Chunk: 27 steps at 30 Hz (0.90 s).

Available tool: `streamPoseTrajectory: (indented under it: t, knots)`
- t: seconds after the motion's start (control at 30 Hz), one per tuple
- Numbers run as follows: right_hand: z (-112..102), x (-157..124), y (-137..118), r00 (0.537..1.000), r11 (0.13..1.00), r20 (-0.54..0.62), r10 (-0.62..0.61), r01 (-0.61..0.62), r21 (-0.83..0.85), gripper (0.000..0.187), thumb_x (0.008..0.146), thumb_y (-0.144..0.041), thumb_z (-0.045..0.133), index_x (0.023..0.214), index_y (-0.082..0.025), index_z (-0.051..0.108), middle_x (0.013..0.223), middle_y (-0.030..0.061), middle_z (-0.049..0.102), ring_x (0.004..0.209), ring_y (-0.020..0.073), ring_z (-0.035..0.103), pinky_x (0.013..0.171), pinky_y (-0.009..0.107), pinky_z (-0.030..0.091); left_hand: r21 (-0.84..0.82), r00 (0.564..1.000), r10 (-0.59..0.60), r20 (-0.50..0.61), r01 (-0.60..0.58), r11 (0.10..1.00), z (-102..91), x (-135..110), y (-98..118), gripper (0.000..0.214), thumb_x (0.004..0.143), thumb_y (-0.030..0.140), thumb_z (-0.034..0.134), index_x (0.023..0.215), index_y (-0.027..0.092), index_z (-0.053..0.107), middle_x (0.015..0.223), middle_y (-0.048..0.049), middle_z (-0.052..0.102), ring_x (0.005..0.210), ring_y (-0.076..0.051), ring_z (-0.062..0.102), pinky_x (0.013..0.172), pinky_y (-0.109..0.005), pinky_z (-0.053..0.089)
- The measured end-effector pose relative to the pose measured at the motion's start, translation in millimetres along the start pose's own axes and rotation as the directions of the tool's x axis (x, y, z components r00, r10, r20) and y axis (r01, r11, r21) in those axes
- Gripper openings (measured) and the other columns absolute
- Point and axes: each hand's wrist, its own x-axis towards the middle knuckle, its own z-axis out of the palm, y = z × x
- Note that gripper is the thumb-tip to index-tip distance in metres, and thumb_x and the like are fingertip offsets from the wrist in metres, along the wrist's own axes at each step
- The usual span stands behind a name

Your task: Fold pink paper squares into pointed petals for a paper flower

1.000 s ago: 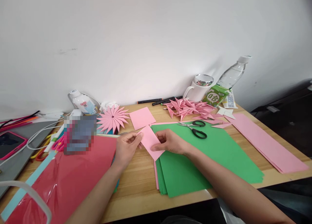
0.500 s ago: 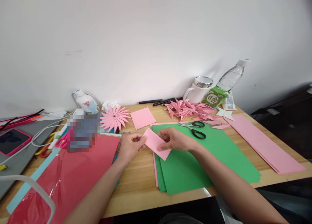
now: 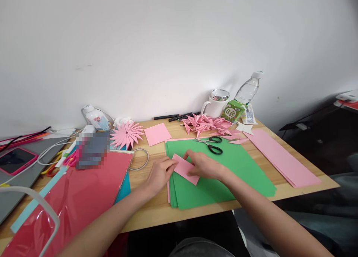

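Note:
A small folded pink paper (image 3: 185, 169) lies low on the stack of green sheets (image 3: 237, 167). My left hand (image 3: 160, 173) pinches its left end with closed fingers. My right hand (image 3: 204, 165) presses down on its right half, fingers curled over it. Black-handled scissors (image 3: 211, 145) lie on the green paper just beyond my right hand. A pink paper square (image 3: 157, 133) and a finished pink paper flower (image 3: 126, 134) sit farther back.
A pile of folded pink paper points (image 3: 208, 124), a white mug (image 3: 214, 103), a green carton (image 3: 234, 110) and a water bottle (image 3: 247, 89) stand at the back right. Long pink sheets (image 3: 282, 158) lie at the right. Red sheets (image 3: 78, 197), a phone (image 3: 15, 160), a glue bottle (image 3: 96, 119) crowd the left.
Both hands have lowered the folded pink paper from the air onto the green stack. The camera has turned a little to the right.

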Motion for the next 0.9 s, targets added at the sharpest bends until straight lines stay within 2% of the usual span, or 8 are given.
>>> streamPoseTrajectory:
  t: [0.13,0.27,0.37,0.43,0.53,0.6,0.7,0.9]
  knots:
    - [1.7,-4.5,-9.9,1.0,0.993,-0.011,0.0,-0.001,-0.119,0.041,0.074,-0.015,0.061,0.113,-0.011,0.048,0.091,0.0124,0.065,0.087,0.0254,0.061,0.066,0.028,0.039,0.105,0.999,-0.024,0.028,0.021,0.994,5.6,0.5,6.6,0.022,0.086,0.023,0.046,0.077,0.018,0.065,0.072,-0.0024,0.057,0.064,-0.015,0.052,0.062,-0.027,0.039]
    - [2.1,-6.2,-12.4,0.998,0.978,-0.054,0.012,-0.023,-0.208,0.044,0.074,-0.015,0.063,0.115,-0.008,0.048,0.096,0.0161,0.063,0.09,0.0281,0.06,0.07,0.032,0.04,0.173,0.997,-0.073,-0.003,0.072,0.982,10.1,-1.8,14.5,0.019,0.086,0.023,0.045,0.074,0.017,0.059,0.07,-0.001,0.051,0.065,-0.015,0.05,0.06,-0.027,0.039]
    - [4.3,-9.0,-7.2,0.993,0.968,-0.113,-0.018,-0.011,-0.25,0.047,0.073,-0.019,0.067,0.116,-0.015,0.05,0.111,0.0153,0.055,0.101,0.0295,0.054,0.076,0.035,0.04,0.224,0.992,-0.118,-0.047,0.126,0.966,10.5,-0.8,22.0,0.017,0.087,0.019,0.04,0.079,0.017,0.054,0.077,-0.002,0.052,0.07,-0.016,0.051,0.062,-0.027,0.042]
    - [9.6,-12.1,-2.0,0.981,0.956,-0.152,-0.117,0.07,-0.285,0.043,0.075,-0.017,0.065,0.116,-0.022,0.051,0.116,0.0107,0.052,0.106,0.0284,0.049,0.08,0.037,0.04,0.278,0.992,-0.125,-0.006,0.122,0.953,10.0,0.6,26.9,0.02,0.088,0.015,0.032,0.082,0.018,0.052,0.083,-0.0029,0.053,0.076,-0.016,0.053,0.066,-0.027,0.044]
    - [23.9,-17.3,5.4,0.881,0.879,-0.27,-0.387,0.265,-0.396,0.028,0.083,-0.012,0.056,0.11,-0.018,0.056,0.113,0.0109,0.053,0.099,0.0256,0.05,0.076,0.037,0.043,0.31,0.988,-0.056,0.147,0.008,0.951,10.1,1.6,30.4,0.027,0.087,0.008,0.027,0.086,0.018,0.051,0.091,-0.0044,0.058,0.086,-0.016,0.057,0.076,-0.028,0.047]
    - [34.9,-20.0,9.4,0.833,0.86,-0.317,-0.454,0.316,-0.4,0.017,0.091,-0.018,0.046,0.101,-0.016,0.059,0.1,0.0106,0.056,0.089,0.0224,0.052,0.073,0.037,0.046,0.314,0.983,-0.029,0.183,-0.03,0.949,11.1,1.4,29.5,0.028,0.085,0.006,0.028,0.092,0.018,0.053,0.099,-0.006,0.06,0.094,-0.017,0.058,0.083,-0.03,0.046]
    - [48.0,-21.9,13.9,0.768,0.837,-0.356,-0.532,0.415,-0.356,0.021,0.094,-0.016,0.039,0.106,-0.013,0.056,0.102,0.0106,0.056,0.089,0.0191,0.052,0.08,0.036,0.049,0.335,0.978,-0.013,0.209,-0.059,0.94,12.1,1.1,26.4,0.032,0.084,0.006,0.03,0.104,0.018,0.052,0.111,-0.008,0.06,0.107,-0.018,0.055,0.091,-0.034,0.044]
    - [58.7,-22.9,18.8,0.737,0.841,-0.406,-0.54,0.463,-0.279,0.028,0.094,-0.014,0.037,0.118,-0.01,0.051,0.117,0.0142,0.053,0.103,0.0204,0.05,0.092,0.037,0.048,0.391,0.968,0.001,0.253,-0.103,0.914,10.8,0.6,28.8,0.04,0.08,0.002,0.036,0.115,0.012,0.05,0.131,-0.0145,0.051,0.124,-0.022,0.045,0.099,-0.036,0.04]
